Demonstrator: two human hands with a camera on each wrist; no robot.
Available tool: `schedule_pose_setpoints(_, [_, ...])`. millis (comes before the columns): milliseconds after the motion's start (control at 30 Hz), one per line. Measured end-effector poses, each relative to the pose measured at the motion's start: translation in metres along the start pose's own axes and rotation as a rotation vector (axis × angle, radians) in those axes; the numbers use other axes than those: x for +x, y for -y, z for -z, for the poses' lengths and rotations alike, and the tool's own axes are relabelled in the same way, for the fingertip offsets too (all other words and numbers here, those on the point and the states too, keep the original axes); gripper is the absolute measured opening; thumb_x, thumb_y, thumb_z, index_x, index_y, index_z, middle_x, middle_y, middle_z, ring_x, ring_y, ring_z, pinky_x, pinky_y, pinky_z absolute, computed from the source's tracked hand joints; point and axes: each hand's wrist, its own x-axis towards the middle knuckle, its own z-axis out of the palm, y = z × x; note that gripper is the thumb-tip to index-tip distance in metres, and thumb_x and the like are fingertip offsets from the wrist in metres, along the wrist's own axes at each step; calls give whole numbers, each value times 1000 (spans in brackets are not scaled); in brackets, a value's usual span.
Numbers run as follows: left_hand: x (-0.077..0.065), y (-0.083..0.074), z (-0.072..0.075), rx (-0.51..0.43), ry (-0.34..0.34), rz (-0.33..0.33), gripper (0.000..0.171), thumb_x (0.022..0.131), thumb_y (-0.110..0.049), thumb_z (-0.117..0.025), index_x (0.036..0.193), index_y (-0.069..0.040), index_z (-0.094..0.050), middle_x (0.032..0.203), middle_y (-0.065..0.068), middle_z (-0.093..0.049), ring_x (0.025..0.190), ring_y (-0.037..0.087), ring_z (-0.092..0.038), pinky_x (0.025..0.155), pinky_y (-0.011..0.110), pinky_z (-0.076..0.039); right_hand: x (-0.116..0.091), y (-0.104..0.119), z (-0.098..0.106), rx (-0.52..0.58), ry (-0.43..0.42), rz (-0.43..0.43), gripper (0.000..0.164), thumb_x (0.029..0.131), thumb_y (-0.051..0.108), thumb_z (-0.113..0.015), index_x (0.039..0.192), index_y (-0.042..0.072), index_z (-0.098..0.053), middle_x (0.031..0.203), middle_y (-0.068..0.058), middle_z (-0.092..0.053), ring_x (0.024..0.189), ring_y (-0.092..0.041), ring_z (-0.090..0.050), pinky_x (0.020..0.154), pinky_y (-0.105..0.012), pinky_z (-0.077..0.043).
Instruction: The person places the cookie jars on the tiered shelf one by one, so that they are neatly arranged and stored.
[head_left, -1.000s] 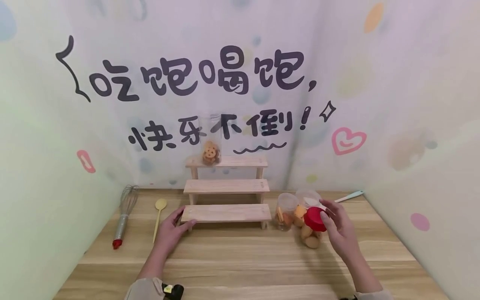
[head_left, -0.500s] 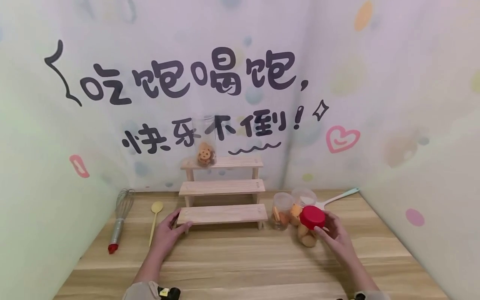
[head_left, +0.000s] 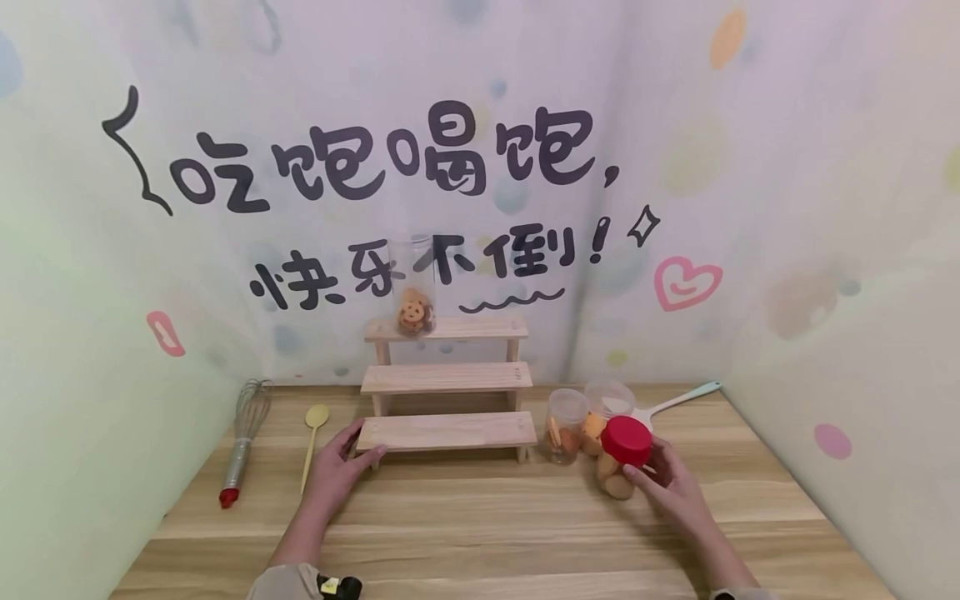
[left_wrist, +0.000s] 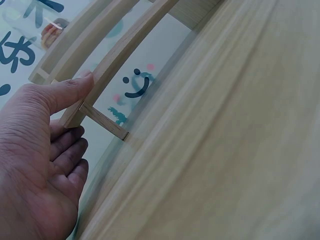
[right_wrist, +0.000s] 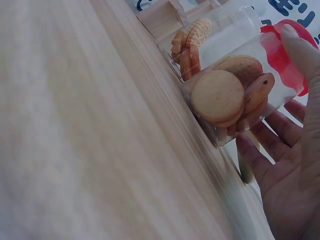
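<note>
My left hand (head_left: pixel 337 462) grips the left end of the lowest step of a three-step wooden stand (head_left: pixel 446 432). In the left wrist view the thumb lies on the board and the fingers curl beneath it. My right hand (head_left: pixel 675 487) holds a clear jar (right_wrist: pixel 235 92) of round cookies from its right side. Its thumb is on the red lid (head_left: pixel 627 440), while the other fingers reach behind the jar. The jar stands upright, its base at the table. Just left of it is a lidless clear jar (head_left: pixel 562 429) with a few cookies inside.
On the top step stands a tall clear jar (head_left: pixel 414 310) with small cookies. Another clear jar (head_left: pixel 609 398) is partly hidden behind the red-lidded one. A light-blue-handled spatula (head_left: pixel 686 398) lies at the back right; a whisk (head_left: pixel 243 442) and a yellow spoon (head_left: pixel 312 433) lie on the left.
My right hand has come down from beside the top of the red lid to the jar's right side, with its thumb at the lid's lower edge. The left hand stays on the stand.
</note>
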Motion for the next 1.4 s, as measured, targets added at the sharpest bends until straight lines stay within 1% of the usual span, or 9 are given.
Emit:
schedule_pose_setpoints(200, [0,2,5,2,-1,-4,93,75,-57,-75,149,-14,-38,157,14,-32,146,31,-31,119,46,-32,1,0,-6,3,12,-12,66,90,26,-70,145,13,-36,141,-16,-51,112,14,-51,93,-8,-47])
schedule_pose_setpoints(367, [-2,-1,1,-17,-2,-8,88,77,-51,-76,148,-13,-39,157,14,-33,146,30,-30,119,45,-31,0,-2,-4,4,45,-40,67,89,28,-70,145,16,-35,141,-14,-51,113,13,-52,93,-8,-47])
schedule_pose_setpoints(533, [0,-2,-3,-18,1,-19,88,77,-52,-75,148,-13,-39,157,14,-33,146,31,-30,119,46,-31,-2,-1,1,-16,48,-49,63,90,29,-70,142,15,-38,139,-15,-53,111,14,-53,92,-8,-48])
schedule_pose_setpoints(767, [1,2,-1,30,-10,-3,90,76,-56,-75,149,-16,-39,157,12,-33,146,30,-31,119,45,-32,-1,-2,-2,-22,43,-42,63,88,29,-72,141,15,-41,136,-13,-56,110,11,-55,92,-10,-49])
schedule_pose_setpoints(867, [0,3,0,30,-9,-10,91,76,-56,-74,149,-15,-38,157,13,-32,146,31,-31,119,46,-31,-2,-1,-3,-19,35,-36,62,88,29,-71,141,17,-41,136,-11,-56,111,11,-55,93,-11,-49])
schedule_pose_setpoints(967, [-1,3,2,28,-6,-11,92,76,-56,-75,149,-14,-38,157,14,-33,146,31,-31,119,46,-31,-3,1,-5,5,23,-33,66,88,27,-71,144,18,-37,139,-11,-53,114,11,-53,94,-11,-49])
schedule_pose_setpoints(1100, [-1,2,1,1,-1,-8,92,75,-55,-76,149,-14,-38,156,13,-34,146,29,-32,119,45,-31,-2,4,-6,31,-4,-23,73,89,24,-71,149,18,-31,143,-13,-48,117,13,-50,95,-8,-46])
schedule_pose_setpoints(1200, [-1,1,0,-15,1,-16,91,76,-53,-76,148,-13,-39,156,13,-34,146,29,-31,119,44,-31,-2,6,-7,31,-31,-19,74,88,24,-72,149,18,-30,143,-14,-49,116,13,-49,94,-6,-46])
schedule_pose_setpoints(1400, [-1,1,0,0,-12,-15,90,76,-53,-76,148,-13,-40,156,13,-36,145,29,-32,119,44,-32,0,9,-12,-4,-58,-54,79,87,30,-72,151,20,-27,145,-11,-48,114,15,-49,92,-5,-46])
